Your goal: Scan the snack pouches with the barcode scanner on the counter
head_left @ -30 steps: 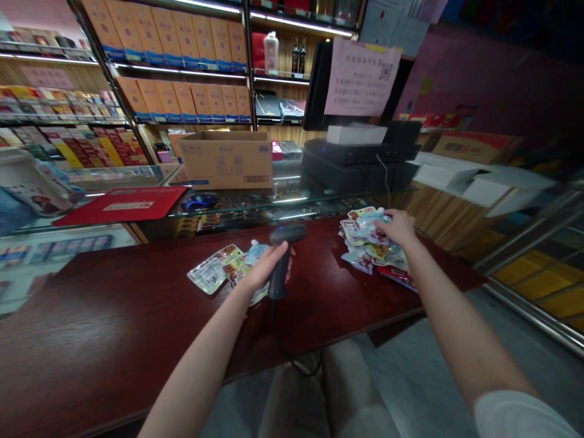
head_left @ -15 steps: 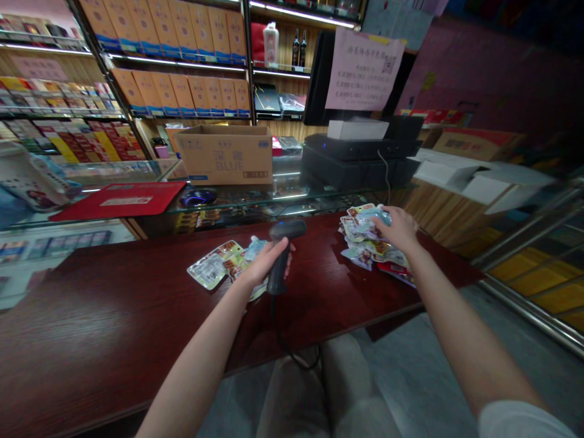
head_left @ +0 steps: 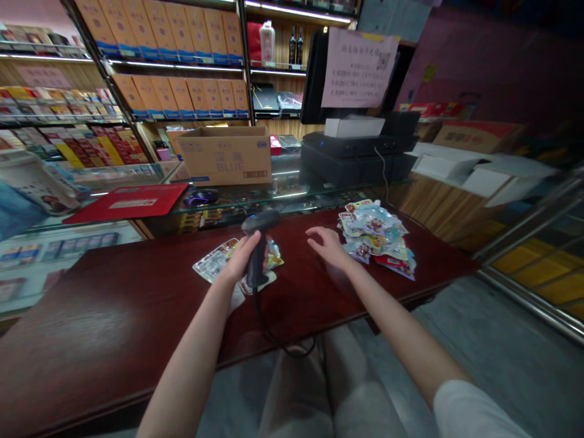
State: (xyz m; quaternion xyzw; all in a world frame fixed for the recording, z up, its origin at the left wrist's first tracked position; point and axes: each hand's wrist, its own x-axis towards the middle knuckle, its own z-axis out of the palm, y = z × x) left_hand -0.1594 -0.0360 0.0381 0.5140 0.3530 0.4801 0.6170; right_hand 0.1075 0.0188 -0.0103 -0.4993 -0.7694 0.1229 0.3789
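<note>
Head view: the left hand (head_left: pixel 241 258) was wrapped round the barcode scanner (head_left: pixel 256 264), light and rigid by its look, best taken by its grip. The right hand (head_left: pixel 329 248) hung empty right of it, fingers loosely parted. Farther right, the heaped snack packets (head_left: pixel 381 237) looked soft, slippery, easiest pinched by an edge. Glossy wooden desk (head_left: pixel 150 298) below; carton (head_left: pixel 228 161) beyond the scanner, among shop shelves (head_left: pixel 177 69).

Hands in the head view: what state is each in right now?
Left hand: closed around the handheld barcode scanner.
Right hand: open, holding nothing visible, nearest to the right pile of snack packets.
</note>
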